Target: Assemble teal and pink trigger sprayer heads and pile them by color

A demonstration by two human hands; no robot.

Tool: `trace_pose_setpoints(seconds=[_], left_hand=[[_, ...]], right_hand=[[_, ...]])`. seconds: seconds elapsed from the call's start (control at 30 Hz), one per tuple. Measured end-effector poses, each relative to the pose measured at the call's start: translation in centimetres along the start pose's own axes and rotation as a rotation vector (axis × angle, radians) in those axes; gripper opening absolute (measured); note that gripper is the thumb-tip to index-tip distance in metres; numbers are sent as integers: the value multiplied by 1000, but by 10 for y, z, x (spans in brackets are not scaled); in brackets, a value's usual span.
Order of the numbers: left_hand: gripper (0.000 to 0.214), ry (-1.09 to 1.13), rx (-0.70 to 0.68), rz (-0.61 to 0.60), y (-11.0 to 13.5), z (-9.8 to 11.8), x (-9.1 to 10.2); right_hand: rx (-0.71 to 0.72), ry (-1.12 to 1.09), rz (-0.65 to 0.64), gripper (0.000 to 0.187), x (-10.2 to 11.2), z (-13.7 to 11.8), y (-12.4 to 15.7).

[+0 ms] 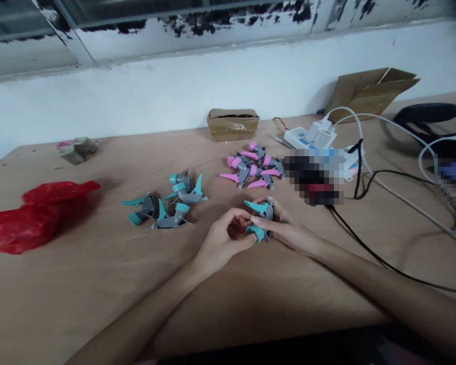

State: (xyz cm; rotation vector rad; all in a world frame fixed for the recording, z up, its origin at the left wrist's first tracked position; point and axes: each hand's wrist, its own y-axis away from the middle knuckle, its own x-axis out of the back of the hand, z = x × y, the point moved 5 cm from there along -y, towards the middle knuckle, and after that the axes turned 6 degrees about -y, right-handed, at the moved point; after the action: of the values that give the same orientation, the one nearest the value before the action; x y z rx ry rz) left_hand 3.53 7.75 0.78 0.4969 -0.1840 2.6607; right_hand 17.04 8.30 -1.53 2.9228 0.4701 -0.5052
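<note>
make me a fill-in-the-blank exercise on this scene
1. The spray head between the left hand and right hand is grey and ____.
2. The bag at the left is coloured ____.
3. In this view, the power strip lies to the ____ of the pink spray heads.

Missing words: teal; red; right

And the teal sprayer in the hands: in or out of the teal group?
Out: the left hand and right hand hold the sprayer, clearly apart from the teal group.
</note>
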Motion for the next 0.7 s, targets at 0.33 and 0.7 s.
trace_pose_setpoints(seconds=[0.33, 0.7], left_hand=[[27, -147, -57, -41, 2, 6, -5], [30, -387, -182, 17, 8, 17, -8]], right_hand=[[130, 198, 86, 31, 3, -4, 5], [195, 262, 129, 30, 1, -8, 7]])
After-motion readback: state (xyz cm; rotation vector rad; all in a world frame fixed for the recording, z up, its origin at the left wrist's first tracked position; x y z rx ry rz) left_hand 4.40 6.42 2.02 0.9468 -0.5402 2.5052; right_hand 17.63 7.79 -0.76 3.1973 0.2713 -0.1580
